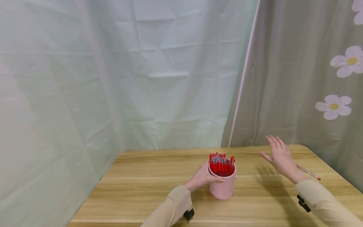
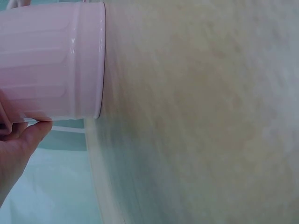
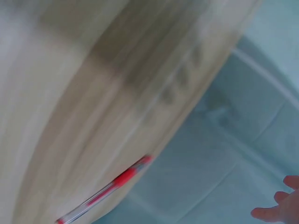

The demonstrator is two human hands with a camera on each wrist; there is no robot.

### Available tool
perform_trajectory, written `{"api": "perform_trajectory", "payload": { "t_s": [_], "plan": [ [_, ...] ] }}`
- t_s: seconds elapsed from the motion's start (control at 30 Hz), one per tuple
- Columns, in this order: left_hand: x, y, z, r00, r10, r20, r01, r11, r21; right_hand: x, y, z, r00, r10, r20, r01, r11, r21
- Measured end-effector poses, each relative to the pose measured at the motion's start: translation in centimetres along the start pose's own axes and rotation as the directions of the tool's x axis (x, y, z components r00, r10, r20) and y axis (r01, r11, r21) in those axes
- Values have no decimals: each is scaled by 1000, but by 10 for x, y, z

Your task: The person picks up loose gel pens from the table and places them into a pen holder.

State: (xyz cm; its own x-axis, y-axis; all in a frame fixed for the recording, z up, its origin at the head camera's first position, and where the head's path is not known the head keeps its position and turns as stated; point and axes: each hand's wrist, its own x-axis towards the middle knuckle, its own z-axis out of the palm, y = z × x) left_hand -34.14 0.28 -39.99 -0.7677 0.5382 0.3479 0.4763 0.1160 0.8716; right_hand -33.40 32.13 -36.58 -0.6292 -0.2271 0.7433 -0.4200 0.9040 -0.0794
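A pink metal bucket point(image 1: 222, 189) stands upright on the table, its side filling the upper left of the left wrist view. Several red pens with clear parts point(image 1: 219, 165) are bunched upright inside it. My left hand point(image 1: 202, 177) grips the bucket from its left side, thumb along the front below the rim; its other fingers are mostly hidden behind. To the right, my right hand point(image 1: 280, 160) is raised over the table with fingers extended and holds nothing. A single red-and-clear pen point(image 1: 310, 173) lies on the tabletop beyond its wrist, also visible in the right wrist view.
The wood-grain table point(image 1: 147, 179) ends at a back edge close to pale green curtain sheets point(image 1: 175, 78). On the right hangs a grey curtain point(image 1: 278, 78) with white flowers. Both forearms wear beige sleeves, with black wrist mounts beneath.
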Motion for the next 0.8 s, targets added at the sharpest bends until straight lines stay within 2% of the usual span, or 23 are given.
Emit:
{"api": "perform_trajectory", "payload": {
  "t_s": [0.13, 0.33, 0.57, 0.67, 0.8],
  "plan": [
    [-1, -2, 0, 1000, -8, -2, 8, 1000, -10, -7, 17, 0, 997, 60, 58, -56, 996, -63],
    [-1, -3, -1, 1000, -11, -5, 10, 1000, -19, -12, 37, 3, 989, 98, 108, -85, 989, -120],
    [-1, -3, 0, 1000, -14, -10, 14, 999, -29, -22, 55, 6, 956, 186, 228, -162, 979, -120],
    [-2, -3, 0, 1000, -22, -12, 22, 1000, -20, -26, 62, 8, 944, 221, 244, -197, 973, -121],
    [-1, -3, 1, 999, -24, -21, 24, 1000, -3, -29, 68, 12, 944, 240, 226, -214, 968, -132]
  ]
}}
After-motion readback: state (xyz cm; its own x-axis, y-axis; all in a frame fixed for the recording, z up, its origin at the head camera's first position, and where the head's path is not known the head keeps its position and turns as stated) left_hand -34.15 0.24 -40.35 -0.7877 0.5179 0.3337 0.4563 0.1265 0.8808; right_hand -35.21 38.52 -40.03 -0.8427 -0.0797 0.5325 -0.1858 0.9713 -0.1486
